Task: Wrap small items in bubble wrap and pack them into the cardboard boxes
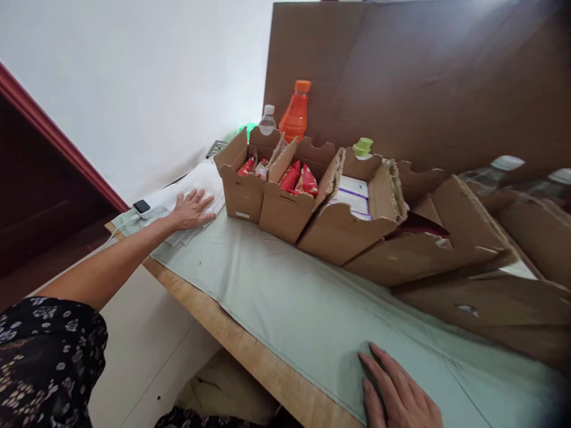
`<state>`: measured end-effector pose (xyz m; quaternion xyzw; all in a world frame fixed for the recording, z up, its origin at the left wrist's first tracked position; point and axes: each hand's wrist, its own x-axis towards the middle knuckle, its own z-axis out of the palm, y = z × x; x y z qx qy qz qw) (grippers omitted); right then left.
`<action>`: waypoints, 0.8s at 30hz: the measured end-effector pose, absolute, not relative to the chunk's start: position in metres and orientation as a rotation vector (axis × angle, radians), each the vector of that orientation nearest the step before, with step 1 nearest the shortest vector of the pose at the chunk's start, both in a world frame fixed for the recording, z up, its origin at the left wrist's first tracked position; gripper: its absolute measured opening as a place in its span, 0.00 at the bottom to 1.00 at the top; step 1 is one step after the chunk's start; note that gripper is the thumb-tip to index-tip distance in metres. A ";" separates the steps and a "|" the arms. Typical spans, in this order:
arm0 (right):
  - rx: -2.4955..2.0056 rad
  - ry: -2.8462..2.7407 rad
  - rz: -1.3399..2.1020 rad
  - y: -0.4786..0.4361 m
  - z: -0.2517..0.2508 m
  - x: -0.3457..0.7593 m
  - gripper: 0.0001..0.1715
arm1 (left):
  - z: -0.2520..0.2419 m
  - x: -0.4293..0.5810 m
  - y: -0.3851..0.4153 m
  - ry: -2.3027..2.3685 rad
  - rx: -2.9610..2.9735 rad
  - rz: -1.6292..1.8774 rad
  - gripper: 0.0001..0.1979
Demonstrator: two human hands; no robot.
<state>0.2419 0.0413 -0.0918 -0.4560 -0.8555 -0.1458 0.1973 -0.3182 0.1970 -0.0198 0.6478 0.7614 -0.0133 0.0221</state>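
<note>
My left hand (193, 209) lies flat with fingers spread on a clear plastic sheet (201, 196) at the far left of the table, just left of the first cardboard box (241, 193). My right hand (397, 392) rests flat, fingers stretched out, on the pale green cloth (285, 303) near the table's front edge. Neither hand holds anything. A row of open cardboard boxes stands along the back: the first two hold red packets (298, 178), the third (352, 229) holds white packs (354, 199).
An orange bottle (295, 113), a small clear bottle (267, 120) and a green-capped bottle (363, 147) stand behind the boxes. A brown cardboard panel (423, 77) leans at the back. A black device on a white cable (141, 207) lies at the left corner. Wooden table edge (250, 351) runs in front.
</note>
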 end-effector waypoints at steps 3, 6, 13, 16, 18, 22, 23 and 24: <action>-1.348 -2.342 -0.355 0.030 -0.081 0.225 0.17 | -0.013 -0.310 0.188 2.306 2.084 -0.101 0.32; -1.432 -2.341 -0.223 0.022 -0.070 0.221 0.17 | -0.007 -0.293 0.168 2.329 2.190 0.009 0.33; -1.613 -2.264 0.057 0.013 -0.063 0.215 0.18 | -0.045 -0.175 0.088 1.577 2.853 0.693 0.17; -1.634 -2.261 0.107 0.010 -0.060 0.211 0.18 | -0.046 -0.094 0.082 1.249 2.904 0.687 0.20; -1.620 -2.281 0.128 0.005 -0.056 0.210 0.18 | -0.042 -0.043 0.089 1.134 2.907 0.658 0.24; -1.541 -2.242 0.195 -0.017 -0.042 0.237 0.15 | -0.052 0.022 0.099 0.935 2.942 0.440 0.28; -1.571 -2.189 0.173 -0.023 -0.038 0.253 0.15 | -0.058 0.029 0.099 0.872 2.959 0.377 0.29; -1.651 -2.115 0.127 -0.029 -0.034 0.275 0.16 | -0.066 0.033 0.098 0.818 2.977 0.328 0.30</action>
